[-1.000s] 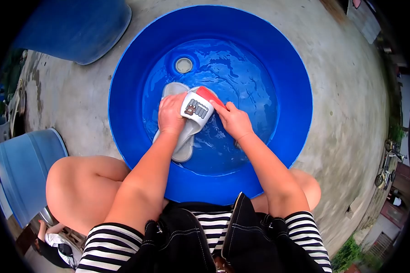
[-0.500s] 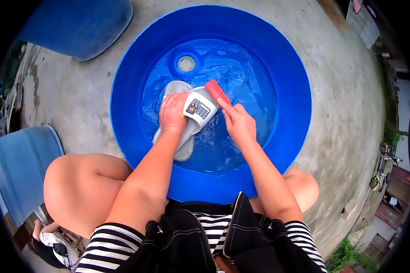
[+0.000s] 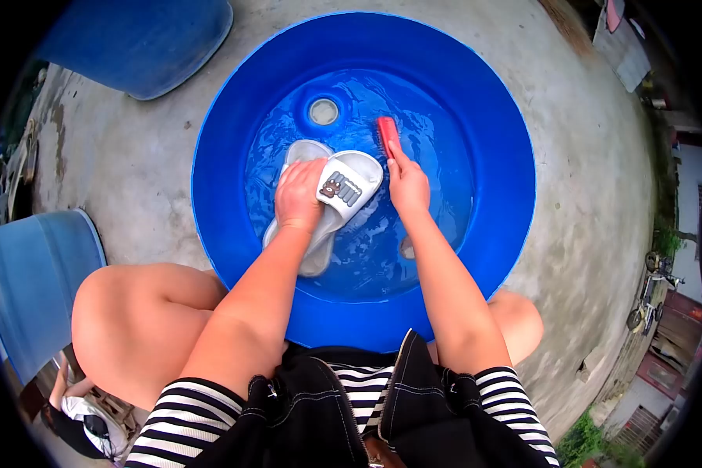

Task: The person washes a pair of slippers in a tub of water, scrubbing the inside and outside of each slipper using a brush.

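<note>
My left hand (image 3: 298, 195) is closed on a white slide sandal (image 3: 360, 176) with a brown bear and grey lettering on its strap. Under that hand, a second pale sandal (image 3: 308, 150) lies crosswise in shallow water. My right hand (image 3: 407, 187) grips a red scrubbing brush (image 3: 387, 134), its bristles facing left toward the sandal. A gap separates the brush from the sandal's toe. Both hands are inside a round blue tub (image 3: 499, 171).
A round light-coloured plug (image 3: 323, 111) sits in the tub's floor. Blue containers stand at upper left (image 3: 148, 47) and left (image 3: 43, 273) on the concrete. Another person (image 3: 90, 417) is at lower left. A bicycle (image 3: 649, 292) stands far right.
My right hand has moved the brush up and to the right, off the sandal's toe, and turned it more upright. My left hand keeps its hold on the sandal.
</note>
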The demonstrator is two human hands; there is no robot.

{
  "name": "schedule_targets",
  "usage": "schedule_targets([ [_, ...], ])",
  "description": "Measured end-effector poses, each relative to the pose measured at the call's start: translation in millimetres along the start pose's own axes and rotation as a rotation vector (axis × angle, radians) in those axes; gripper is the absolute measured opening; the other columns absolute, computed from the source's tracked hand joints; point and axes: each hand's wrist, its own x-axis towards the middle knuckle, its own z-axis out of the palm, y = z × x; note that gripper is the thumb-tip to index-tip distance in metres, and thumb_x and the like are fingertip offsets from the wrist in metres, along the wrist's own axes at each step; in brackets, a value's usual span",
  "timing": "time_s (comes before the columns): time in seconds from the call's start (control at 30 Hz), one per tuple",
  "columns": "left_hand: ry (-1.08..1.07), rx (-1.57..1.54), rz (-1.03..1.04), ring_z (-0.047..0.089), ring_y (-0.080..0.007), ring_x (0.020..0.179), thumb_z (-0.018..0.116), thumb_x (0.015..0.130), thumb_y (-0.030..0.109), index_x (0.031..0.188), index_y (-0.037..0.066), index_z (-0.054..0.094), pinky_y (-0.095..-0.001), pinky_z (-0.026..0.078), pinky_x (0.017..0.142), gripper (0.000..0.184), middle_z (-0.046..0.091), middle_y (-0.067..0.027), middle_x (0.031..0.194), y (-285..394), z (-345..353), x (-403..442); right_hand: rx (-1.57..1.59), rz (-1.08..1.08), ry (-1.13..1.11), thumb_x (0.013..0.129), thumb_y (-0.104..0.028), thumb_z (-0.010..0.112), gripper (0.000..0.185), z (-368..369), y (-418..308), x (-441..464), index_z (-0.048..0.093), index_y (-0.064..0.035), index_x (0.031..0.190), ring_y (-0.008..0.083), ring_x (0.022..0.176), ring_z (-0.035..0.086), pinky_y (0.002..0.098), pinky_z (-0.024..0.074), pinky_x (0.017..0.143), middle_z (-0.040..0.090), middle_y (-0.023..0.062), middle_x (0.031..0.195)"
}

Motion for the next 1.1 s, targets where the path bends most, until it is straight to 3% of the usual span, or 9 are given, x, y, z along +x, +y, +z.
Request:
schedule_targets([
  [0.1,0.006,0.005,0.002,0.068,-0.024,0.109,0.063,0.084,0.008,0.118,0.012,0.07,-0.0411,0.046,0.109,0.035,0.073,-0.0077,0.112,1.1,-1.6,-0.3,0.259,-0.078,0.086,0.102,-0.019,0.06,0.039,-3.0,40.2,-20.3,0.063,-0.0264,0.14,0.0316,0.091,0.071,0.0359,0.0542,0.083,0.072,0.0157,0.103],
  [0.2,0.005,0.005,0.006,0.067,-0.0234,0.11,0.062,0.084,0.008,0.118,0.013,0.07,-0.0409,0.045,0.11,0.036,0.073,-0.0073,0.112,0.2,-1.4,0.8,0.066,-0.349,-0.056,0.101,-0.017,0.062,0.039,-28.9,2.6,-66.8,0.066,-0.0306,0.136,0.027,0.071,0.062,0.0379,0.052,0.071,0.054,0.0093,0.076],
  [0.23,0.001,0.006,0.01,0.067,-0.0232,0.111,0.062,0.084,0.008,0.119,0.013,0.07,-0.0409,0.045,0.11,0.036,0.073,-0.0072,0.113,1.0,-2.7,0.6,-0.041,-0.354,-0.09,0.099,-0.021,0.062,0.037,-23.9,-8.4,-67.1,0.067,-0.0324,0.134,0.0338,0.076,0.067,0.0459,0.0546,0.069,0.06,0.0118,0.083],
  [0.4,-0.005,0.028,0.009,0.067,-0.0235,0.111,0.06,0.084,0.007,0.119,0.013,0.069,-0.0409,0.045,0.11,0.037,0.073,-0.0072,0.114,-2.5,2.4,-4.0,-0.067,-0.183,-0.065,0.101,-0.023,0.058,0.038,18.1,-23.8,-23.4,0.064,-0.0307,0.137,0.0385,0.087,0.069,0.0496,0.055,0.077,0.067,0.0187,0.097],
  [0.53,0.01,0.037,0.044,0.066,-0.0252,0.112,0.059,0.084,0.006,0.12,0.011,0.068,-0.0415,0.044,0.11,0.038,0.072,-0.0083,0.116,-4.0,1.1,-0.6,0.278,-0.28,0.032,0.102,-0.025,0.057,0.038,22.3,2.6,-38.4,0.062,-0.0298,0.139,0.041,0.091,0.069,0.0486,0.0547,0.083,0.069,0.0215,0.104],
  [0.6,0.014,0.036,0.035,0.066,-0.0256,0.112,0.059,0.083,0.005,0.121,0.011,0.067,-0.0418,0.045,0.11,0.039,0.072,-0.0087,0.116,-2.6,2.3,-5.0,0.246,-0.204,-0.13,0.101,-0.022,0.061,0.039,-1.6,8.3,-67.4,0.062,-0.0272,0.14,0.0336,0.098,0.071,0.0405,0.0548,0.085,0.071,0.0198,0.116],
  [0.77,-0.024,0.037,0.026,0.065,-0.0251,0.112,0.06,0.082,0.004,0.12,0.01,0.067,-0.042,0.043,0.111,0.039,0.071,-0.0086,0.114,-2.1,1.9,-1.6,-0.042,-0.018,-0.431,0.1,-0.027,0.062,0.038,-84.0,-8.8,-77.5,0.063,-0.0303,0.138,0.0393,0.089,0.069,0.0446,0.0541,0.081,0.071,0.0207,0.101],
  [0.9,-0.022,0.02,0.011,0.064,-0.0256,0.114,0.06,0.082,0.004,0.121,0.01,0.068,-0.0422,0.041,0.113,0.04,0.072,-0.009,0.115,-3.3,3.1,2.0,0.011,-0.09,-0.319,0.1,-0.027,0.063,0.043,-106.0,-10.7,-84.8,0.06,-0.0271,0.142,0.0351,0.093,0.07,0.0423,0.0535,0.085,0.073,0.018,0.102],
  [1.1,-0.367,-0.122,-0.406,0.059,-0.0343,0.124,0.056,0.082,-0.003,0.136,0.007,0.062,-0.0429,0.041,0.111,0.054,0.07,-0.0143,0.123,34.0,-14.6,48.7,0.038,-0.129,-0.286,0.1,-0.026,0.064,0.047,-131.2,18.9,-63.7,0.056,-0.023,0.146,0.037,0.103,0.069,0.0432,0.053,0.09,0.071,0.0212,0.11],
])
